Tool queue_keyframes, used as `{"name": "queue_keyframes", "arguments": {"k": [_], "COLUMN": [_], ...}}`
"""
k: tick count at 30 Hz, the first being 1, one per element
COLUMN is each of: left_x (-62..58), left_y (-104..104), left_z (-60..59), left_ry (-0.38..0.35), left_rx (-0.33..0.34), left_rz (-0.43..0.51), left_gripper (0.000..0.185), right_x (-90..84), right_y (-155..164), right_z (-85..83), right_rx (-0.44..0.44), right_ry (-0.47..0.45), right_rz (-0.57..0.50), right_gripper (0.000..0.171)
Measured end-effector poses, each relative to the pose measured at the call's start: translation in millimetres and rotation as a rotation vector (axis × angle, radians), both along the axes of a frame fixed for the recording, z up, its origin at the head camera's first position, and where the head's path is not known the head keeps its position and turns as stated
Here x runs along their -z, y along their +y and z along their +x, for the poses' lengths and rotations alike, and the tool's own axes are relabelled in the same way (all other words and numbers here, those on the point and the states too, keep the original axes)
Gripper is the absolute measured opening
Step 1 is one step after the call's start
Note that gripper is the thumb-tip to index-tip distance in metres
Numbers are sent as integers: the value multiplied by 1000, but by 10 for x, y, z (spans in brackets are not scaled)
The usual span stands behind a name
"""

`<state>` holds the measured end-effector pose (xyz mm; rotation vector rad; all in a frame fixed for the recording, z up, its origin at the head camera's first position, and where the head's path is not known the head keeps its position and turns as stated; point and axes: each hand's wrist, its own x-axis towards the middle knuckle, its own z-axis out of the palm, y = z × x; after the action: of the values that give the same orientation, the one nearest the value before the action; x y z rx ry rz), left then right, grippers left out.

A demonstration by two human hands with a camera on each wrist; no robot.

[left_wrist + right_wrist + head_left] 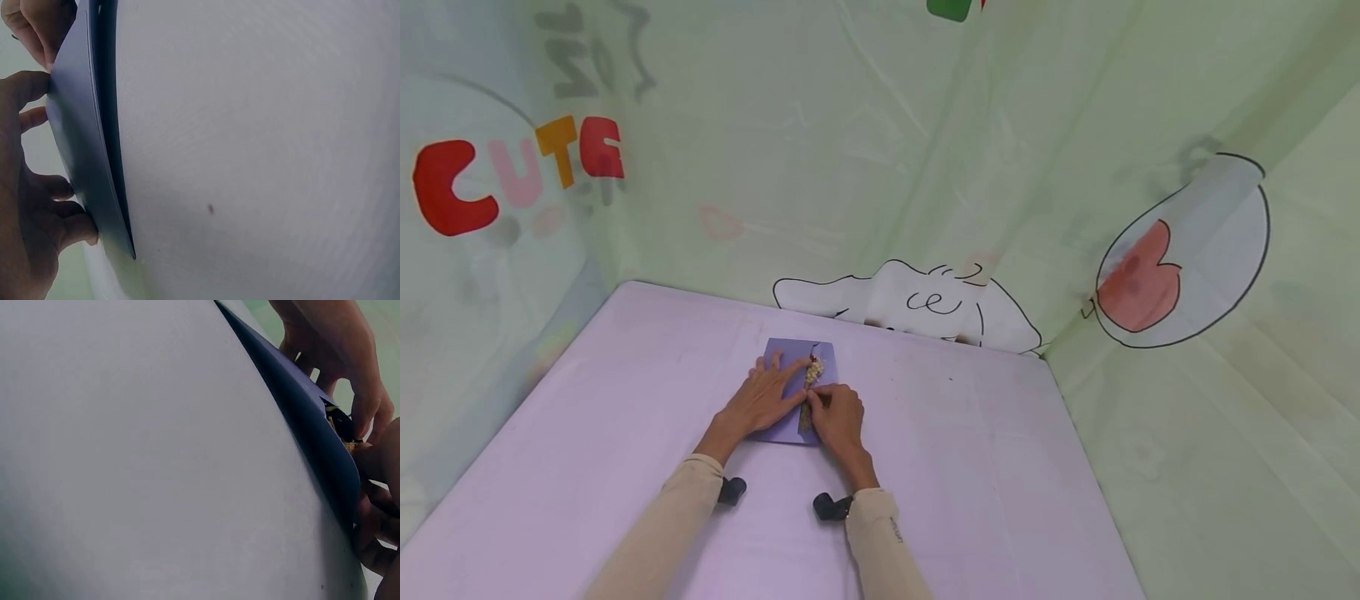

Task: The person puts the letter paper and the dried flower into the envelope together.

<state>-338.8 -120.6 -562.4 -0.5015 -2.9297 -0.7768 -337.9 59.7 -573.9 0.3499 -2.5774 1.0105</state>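
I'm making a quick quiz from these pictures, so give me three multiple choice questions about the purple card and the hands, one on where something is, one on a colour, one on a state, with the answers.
1. Where does the purple card lie?
A. on the lilac table
B. on the green backdrop
C. on the person's sleeve

2. What colour are the sleeves?
A. red
B. beige
C. black

3. How does the left hand lie?
A. clenched in the air
B. off the table
C. flat, fingers spread, pressing the card

Answers: 1 A, the head view shows the card on the tabletop. 2 B, both forearms wear beige. 3 C, its fingers lie straight on the card while the right hand pinches the small ornament at the card's middle.
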Motion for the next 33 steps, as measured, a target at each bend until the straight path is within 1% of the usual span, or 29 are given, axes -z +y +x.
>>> {"name": "queue_keyframes", "arguments": {"k": [3,4,7,8,9,12,16,19,22,23,26,30,31,32,33], "left_x": [0,1,4,6,8,12,7,-1,-7,-7,-7,-8,-11,-15,-21], "left_y": [-12,-15,-21,-21,-20,-15,2,8,6,4,-3,-18,-25,-32,-40], "left_z": [-6,-9,-9,-10,-10,-4,5,12,17,16,10,-1,0,2,6], "left_ry": [-7,-7,2,1,2,-16,-42,-46,-40,-37,-24,-10,-5,-3,-4], "left_rx": [0,0,-2,-2,-2,4,6,4,6,7,12,21,20,17,12], "left_rz": [7,9,15,16,18,21,25,36,43,43,38,35,34,36,40], "left_gripper": [67,67,66,66,65,65,65,64,63,63,61,61,60,60,60], "right_x": [-17,-32,-72,-82,-28,-47,-43,57,222,227,328,343,329,290,283], "right_y": [36,46,71,77,95,108,123,144,161,155,146,119,110,101,90], "right_z": [-33,-46,-96,-114,-172,-202,-221,-300,-423,-441,-525,-552,-548,-523,-523], "right_rx": [-37,-52,-94,-103,-120,-129,-140,-156,-157,-155,-143,-140,-153,-156,-164], "right_ry": [6,1,-17,-30,-18,-51,-76,-50,-29,-46,-44,-28,-15,3,3], "right_rz": [-31,-44,-39,-28,-8,42,82,91,98,95,116,127,119,139,137], "right_gripper": [15,17,28,31,32,38,40,39,39,40,40,39,39,40,40]}}
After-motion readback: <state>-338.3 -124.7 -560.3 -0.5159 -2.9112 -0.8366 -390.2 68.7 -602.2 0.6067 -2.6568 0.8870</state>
